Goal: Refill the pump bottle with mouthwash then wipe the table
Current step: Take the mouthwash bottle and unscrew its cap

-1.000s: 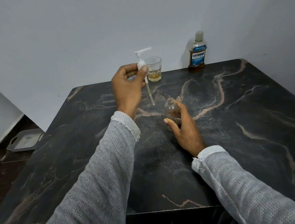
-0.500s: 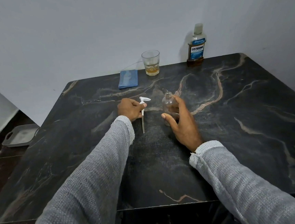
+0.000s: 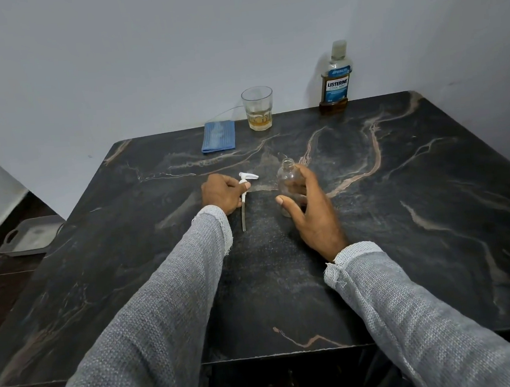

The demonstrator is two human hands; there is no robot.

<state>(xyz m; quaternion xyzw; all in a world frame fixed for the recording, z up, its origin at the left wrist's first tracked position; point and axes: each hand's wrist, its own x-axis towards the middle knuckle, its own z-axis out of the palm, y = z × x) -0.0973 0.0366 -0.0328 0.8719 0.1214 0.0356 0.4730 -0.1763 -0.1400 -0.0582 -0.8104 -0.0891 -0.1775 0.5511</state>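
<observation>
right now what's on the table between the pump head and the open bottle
Nothing: in the head view only bare dark marble table separates the pump head, pinched by the left hand, from the bottle in the right hand.

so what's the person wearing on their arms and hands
Both arms wear long sleeves of a light grey, loosely knitted fabric, the left sleeve and right sleeve each ending in a paler, slightly frayed cuff at the wrist. The left hand and right hand are bare: no gloves, rings or watch visible.
</observation>
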